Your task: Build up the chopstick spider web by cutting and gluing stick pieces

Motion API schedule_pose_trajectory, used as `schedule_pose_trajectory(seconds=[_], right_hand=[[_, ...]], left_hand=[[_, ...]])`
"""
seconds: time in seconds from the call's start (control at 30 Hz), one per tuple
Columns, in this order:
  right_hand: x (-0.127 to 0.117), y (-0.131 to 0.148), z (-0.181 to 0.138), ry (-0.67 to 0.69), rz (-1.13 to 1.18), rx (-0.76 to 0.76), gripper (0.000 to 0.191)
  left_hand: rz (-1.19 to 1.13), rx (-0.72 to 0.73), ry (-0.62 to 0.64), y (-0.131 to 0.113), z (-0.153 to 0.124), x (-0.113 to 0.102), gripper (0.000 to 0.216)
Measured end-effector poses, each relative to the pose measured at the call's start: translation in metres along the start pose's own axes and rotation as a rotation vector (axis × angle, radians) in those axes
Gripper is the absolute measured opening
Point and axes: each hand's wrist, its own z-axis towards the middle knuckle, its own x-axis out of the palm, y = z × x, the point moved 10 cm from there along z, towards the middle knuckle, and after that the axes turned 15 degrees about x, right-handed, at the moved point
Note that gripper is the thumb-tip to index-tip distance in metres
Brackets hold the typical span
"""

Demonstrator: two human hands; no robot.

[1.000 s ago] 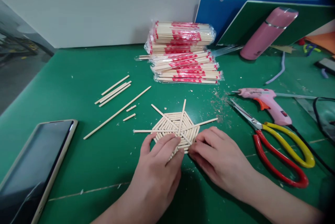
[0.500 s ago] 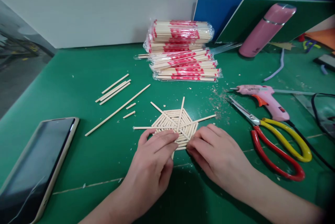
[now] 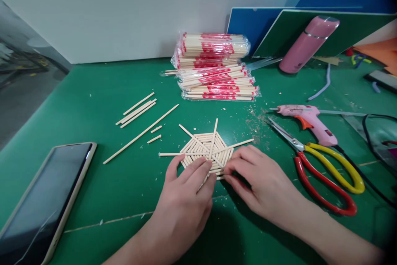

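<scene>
A web-shaped piece of pale wooden sticks (image 3: 198,143) lies on the green table, with rings of short sticks between long spokes that jut out past them. My left hand (image 3: 186,194) bends over its near-left side, fingertips pressing on the sticks and gripping the near edge; its thumb is mostly hidden. At the near-right edge, my right hand (image 3: 257,178) pinches the end of a short wooden stick (image 3: 220,178) along the outermost row. Part of that stick is covered by my fingers.
Loose sticks (image 3: 141,134) and two short offcuts (image 3: 154,139) lie left, near a phone (image 3: 40,199). Wrapped chopstick bundles (image 3: 217,66) are stacked behind. To the right are scissors (image 3: 328,174), a pink glue gun (image 3: 310,120) with its cord, and a leaning pink flask (image 3: 307,46).
My left hand has shifted slightly right over the near edge of the web. My right-hand fingers have opened a little around the stick's end. The view has tilted slightly upward.
</scene>
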Motion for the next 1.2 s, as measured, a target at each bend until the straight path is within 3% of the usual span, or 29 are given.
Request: schedule_pose_trajectory(seconds=[0.13, 0.3, 0.73, 0.97, 1.07, 1.2], right_hand=[[-0.017, -0.021, 0.004, -0.038, 0.142, 0.095, 0.007], [-0.017, -0.033, 0.005, -0.028, 0.175, 0.138, 0.008], [-0.004, -0.021, 0.002, 0.063, 0.134, 0.077, 0.009], [0.0, -0.02, 0.001, 0.071, 0.096, 0.087, 0.008], [-0.008, -0.022, 0.003, 0.038, 0.156, 0.087, 0.008], [-0.039, -0.048, 0.005, -0.146, 0.271, 0.204, 0.005]], left_hand=[[0.082, 0.003, -0.031, -0.002, 0.005, -0.002, 0.02], [0.182, 0.022, -0.044, -0.005, 0.006, 0.004, 0.016], [0.173, -0.01, -0.089, -0.005, 0.006, 0.002, 0.016], [0.181, -0.02, -0.053, -0.006, 0.003, 0.007, 0.014], [0.19, -0.035, -0.046, -0.006, 0.002, 0.005, 0.015], [0.209, -0.047, -0.084, -0.007, 0.004, -0.005, 0.017]])
